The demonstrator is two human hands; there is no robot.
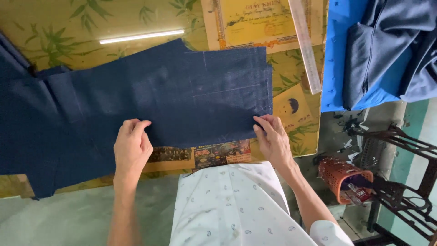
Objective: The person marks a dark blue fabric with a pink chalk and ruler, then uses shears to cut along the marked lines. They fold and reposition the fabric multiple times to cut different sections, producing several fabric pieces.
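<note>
A large piece of dark navy cloth (182,95) lies spread flat on a glass-topped table (68,27), with faint chalk lines across its right part. My left hand (132,146) pinches the cloth's near edge between thumb and fingers, left of the middle. My right hand (272,136) pinches the cloth's near right corner. Both hands rest at the table's front edge, about a forearm's length apart.
A clear plastic ruler (305,45) lies at the table's right side over a yellow certificate under the glass. More dark cloth (391,45) is piled on a blue surface at the right. An orange basket (339,175) and a black iron frame (400,182) stand on the floor.
</note>
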